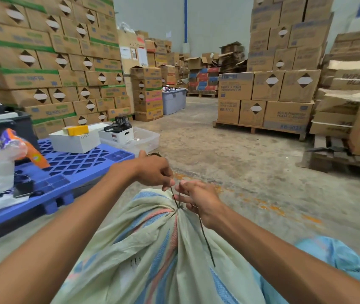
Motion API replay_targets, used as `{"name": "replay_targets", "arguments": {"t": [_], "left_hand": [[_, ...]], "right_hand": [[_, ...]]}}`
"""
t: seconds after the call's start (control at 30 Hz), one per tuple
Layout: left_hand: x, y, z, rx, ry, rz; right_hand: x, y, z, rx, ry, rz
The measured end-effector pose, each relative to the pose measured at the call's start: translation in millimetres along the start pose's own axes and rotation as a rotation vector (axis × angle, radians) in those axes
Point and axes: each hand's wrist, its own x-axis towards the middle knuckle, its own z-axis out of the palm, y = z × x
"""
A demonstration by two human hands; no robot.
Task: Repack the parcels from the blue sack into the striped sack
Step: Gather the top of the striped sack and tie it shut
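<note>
Two bare forearms reach over the striped sack (152, 249), which sits nearest the camera between them. It is woven plastic, pale cream with blue and pink stripes, bulging, its mouth gathered into a puckered neck. A thin black tie (206, 240) is cinched round that neck, its long tail trailing down the fabric. The left hand (152, 172) pinches the tie's upper end between fingertips. The right hand (198, 198) is at the neck with fingers half curled against the tie; can't tell if it actually grips.

The blue sack (339, 260), light blue woven and crumpled, lies just beside the striped one on the right, on the concrete floor.

To the left is a blue plastic lattice pallet (76, 165) carrying orange-and-white packaging (3, 154), a white box (76, 142) marked "KPD02" (blurry) with a yellow block (76, 130) on top, and a white bin (117, 133) holding a black plastic bag (118, 123).

Farther right is a wooden pallet (258, 128) of brown cartons (228, 110) printed "FOAM CLEANER KB-3033", some bearing diamond labels. A grey tote (173, 100) stands mid-aisle. On the far left is a tall carton wall (54, 62) with green bands and diamond labels, its text unreadable.
</note>
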Motion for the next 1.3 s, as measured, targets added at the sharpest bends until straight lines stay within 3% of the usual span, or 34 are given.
{"name": "replay_targets", "arguments": {"t": [0.17,0.53,0.93,1.0,1.07,1.17,1.23,1.3], "left_hand": [[-4,-9,3,-0.027,0.03,0.01],[1,-15,12,-0.054,0.126,0.003],[18,-6,26,-0.095,0.185,0.038],[19,-5,31,-0.232,0.165,0.076],[18,2,39,-0.599,0.101,0.125],[13,10,57,-1.064,-0.112,-0.017],[13,8,74,-1.222,-0.261,-0.003],[14,6,83,-1.173,-0.294,0.066]], "right_hand": [[-3,3,3,-0.051,-0.002,-0.114],[3,-2,-5,-0.699,-0.135,-0.44],[5,-16,-33,-0.3,-0.373,-0.128],[6,-14,-36,-0.217,-0.363,-0.108],[8,-12,-39,-0.151,-0.302,-0.093],[11,-12,-43,-0.061,-0.239,-0.046],[14,-11,-48,-0.028,-0.206,-0.017],[17,-11,-53,-0.03,-0.198,0.0]]}}
